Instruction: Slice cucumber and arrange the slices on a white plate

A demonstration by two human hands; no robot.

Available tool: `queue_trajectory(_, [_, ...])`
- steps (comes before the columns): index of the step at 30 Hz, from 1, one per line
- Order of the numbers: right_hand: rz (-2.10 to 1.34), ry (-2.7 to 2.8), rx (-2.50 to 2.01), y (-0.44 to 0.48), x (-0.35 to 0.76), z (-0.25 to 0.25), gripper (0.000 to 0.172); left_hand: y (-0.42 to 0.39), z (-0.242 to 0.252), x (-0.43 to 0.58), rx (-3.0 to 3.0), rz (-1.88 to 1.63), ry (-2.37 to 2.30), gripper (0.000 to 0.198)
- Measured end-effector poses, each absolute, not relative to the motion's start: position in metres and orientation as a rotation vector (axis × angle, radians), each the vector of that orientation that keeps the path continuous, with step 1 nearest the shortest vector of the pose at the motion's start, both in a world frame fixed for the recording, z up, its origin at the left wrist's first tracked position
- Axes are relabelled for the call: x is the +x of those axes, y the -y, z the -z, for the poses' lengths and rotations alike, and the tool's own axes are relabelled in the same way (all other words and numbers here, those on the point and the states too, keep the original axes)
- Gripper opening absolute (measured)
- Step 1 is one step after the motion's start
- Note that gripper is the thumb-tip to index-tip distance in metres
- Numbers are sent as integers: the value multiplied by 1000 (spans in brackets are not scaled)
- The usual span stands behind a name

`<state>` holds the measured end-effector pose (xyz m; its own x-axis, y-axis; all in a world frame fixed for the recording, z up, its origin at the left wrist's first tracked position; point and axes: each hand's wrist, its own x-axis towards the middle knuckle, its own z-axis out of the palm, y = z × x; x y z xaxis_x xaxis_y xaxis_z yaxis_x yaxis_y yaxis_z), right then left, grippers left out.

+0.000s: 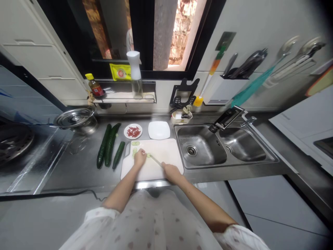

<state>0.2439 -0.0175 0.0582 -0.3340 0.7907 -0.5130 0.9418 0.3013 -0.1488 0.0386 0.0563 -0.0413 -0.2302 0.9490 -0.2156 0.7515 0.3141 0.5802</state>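
A white cutting board (166, 152) lies on the steel counter in front of me. My right hand (171, 172) is closed round the handle of a knife (156, 160), whose blade points up and left across the board. Beside the blade tip lies a small pale green cucumber slice (148, 155). My left hand (140, 157) is over the board's left half, fingers bent and drawn together near that slice; whether they grip anything is hidden. More cucumber slices (135, 143) lie at the board's upper left.
Two whole cucumbers (103, 147) and a cut cucumber piece (119, 155) lie left of the board. Behind it are a plate of chopped red pieces (133, 131) and a white square plate (159, 130). A double sink (205, 147) is right; a lidded pot (78, 119) stands far left.
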Motion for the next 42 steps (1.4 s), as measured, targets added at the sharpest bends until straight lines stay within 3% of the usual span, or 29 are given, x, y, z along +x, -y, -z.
queue_trajectory(42, [540, -2269, 1491, 8, 246, -47, 29, -58, 36, 39, 1522, -395, -2074, 10])
